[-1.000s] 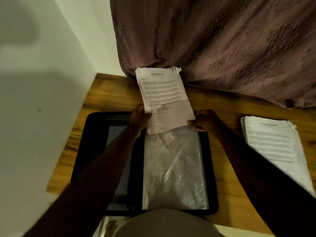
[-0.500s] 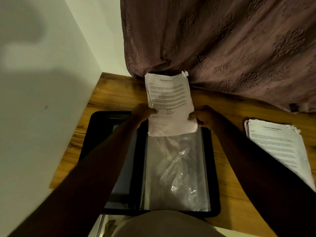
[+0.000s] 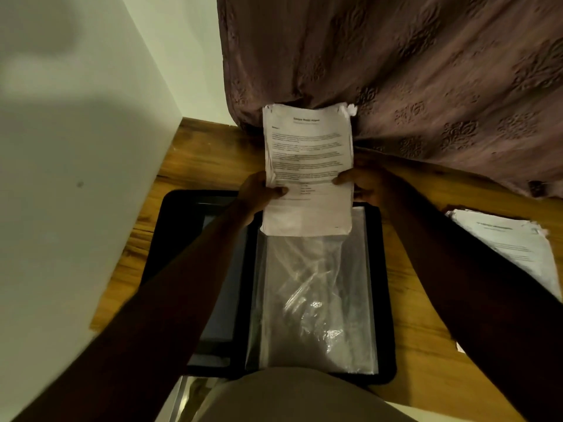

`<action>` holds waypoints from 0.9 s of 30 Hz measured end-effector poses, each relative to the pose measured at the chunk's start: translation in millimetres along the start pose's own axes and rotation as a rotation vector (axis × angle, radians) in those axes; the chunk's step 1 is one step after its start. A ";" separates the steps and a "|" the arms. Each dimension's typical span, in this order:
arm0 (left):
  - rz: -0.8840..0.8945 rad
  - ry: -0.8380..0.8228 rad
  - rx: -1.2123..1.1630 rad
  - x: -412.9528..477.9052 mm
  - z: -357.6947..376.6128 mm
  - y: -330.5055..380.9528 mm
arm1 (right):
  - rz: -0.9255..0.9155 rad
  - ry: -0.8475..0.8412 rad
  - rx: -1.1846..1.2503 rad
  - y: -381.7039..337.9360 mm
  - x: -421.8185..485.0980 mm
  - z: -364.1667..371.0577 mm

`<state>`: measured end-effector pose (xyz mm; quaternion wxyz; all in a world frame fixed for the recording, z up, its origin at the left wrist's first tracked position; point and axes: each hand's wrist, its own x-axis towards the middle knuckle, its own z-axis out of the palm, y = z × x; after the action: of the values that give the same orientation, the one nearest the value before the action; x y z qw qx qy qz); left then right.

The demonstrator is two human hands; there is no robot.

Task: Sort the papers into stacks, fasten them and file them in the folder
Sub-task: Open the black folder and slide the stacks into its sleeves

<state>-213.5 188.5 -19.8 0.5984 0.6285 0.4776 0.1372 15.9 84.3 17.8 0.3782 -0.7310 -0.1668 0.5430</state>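
Observation:
A black folder [image 3: 386, 300] lies open on the wooden table, a clear plastic sleeve [image 3: 313, 303] on its right half. I hold a stack of printed papers [image 3: 307, 166] upright over the sleeve's far end, its lower edge at the sleeve's opening. My left hand [image 3: 259, 193] grips the stack's left edge, thumb on the front sheet. My right hand [image 3: 361, 184] grips the right edge. A second paper stack [image 3: 511, 248] lies flat on the table at the right.
A white wall or cabinet side [image 3: 76, 178] borders the wooden table [image 3: 426, 345] on the left. A patterned brown curtain [image 3: 411, 71] hangs behind the table's far edge. My lap shows at the bottom.
The held stack has straightened from a tilt to square with the sleeve. My right hand shifted from the stack's lower corner up to its right edge.

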 end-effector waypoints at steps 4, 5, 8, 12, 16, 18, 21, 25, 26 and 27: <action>0.025 0.017 0.045 3.4 -0.6 -4.0 | -0.016 -0.078 -0.066 2.6 1.5 4.9; 0.028 0.019 0.093 4.6 0.8 -2.1 | 0.001 -0.091 -0.091 4.9 2.5 7.7; 0.029 0.028 0.273 7.2 8.2 5.7 | 0.011 -0.071 -0.167 10.6 3.4 13.4; 0.048 0.144 0.305 1.3 21.8 8.9 | -0.148 0.089 -0.346 2.3 -2.4 27.6; 0.080 0.188 0.293 -2.7 31.6 5.2 | -0.315 0.186 -0.639 -9.2 -5.5 46.5; 0.053 0.166 0.258 -2.6 30.8 6.8 | -0.397 0.208 -0.849 -9.7 -6.9 52.9; -0.007 0.105 0.245 -1.3 27.7 12.6 | -0.397 0.196 -1.042 -6.5 -12.3 64.1; -0.016 0.009 0.393 -1.7 20.5 20.1 | -0.212 0.196 -1.015 -4.3 -23.0 78.1; -0.031 -0.022 0.427 -1.1 18.4 21.2 | -0.209 0.194 -1.017 -4.3 -25.6 78.3; -0.057 -0.056 0.450 -1.1 16.2 22.6 | -0.210 0.180 -1.002 -4.8 -28.1 77.6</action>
<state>-192.1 181.5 -3.4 0.4599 0.7360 0.4968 -0.0074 -64.7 97.9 30.4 0.0470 -0.8454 -0.4456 0.2907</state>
